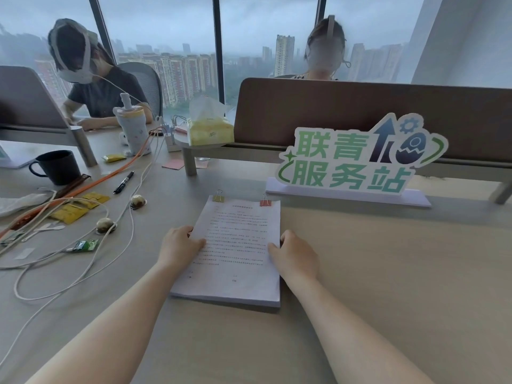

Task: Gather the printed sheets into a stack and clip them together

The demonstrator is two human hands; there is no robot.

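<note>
A: Where is the stack (232,250) found?

B: It is seen in the lower middle of the frame, flat on the desk (388,273). Its top edge is already held by two clips: a yellow clip (218,197) at the upper left corner and a red clip (265,202) at the upper right.

A: How are the hands placed?

B: The left hand (180,246) is laid against the stack's left edge, thumb on the top sheet. The right hand (295,254) is set against the right edge, fingers bent over it. Nothing is pinched or lifted; the paper is bracketed from both sides.

A: What is judged best for this step?

B: The sides should be pressed inward evenly, so the edges are squared without the clips being strained. The lower edge looks slightly fanned and could be tapped flush.

A: And the count?

B: One stack, two clips, two hands. Elsewhere, one mug (56,167) and one pen (123,182) are seen at the left, one sign (357,159) at the upper right.
</note>
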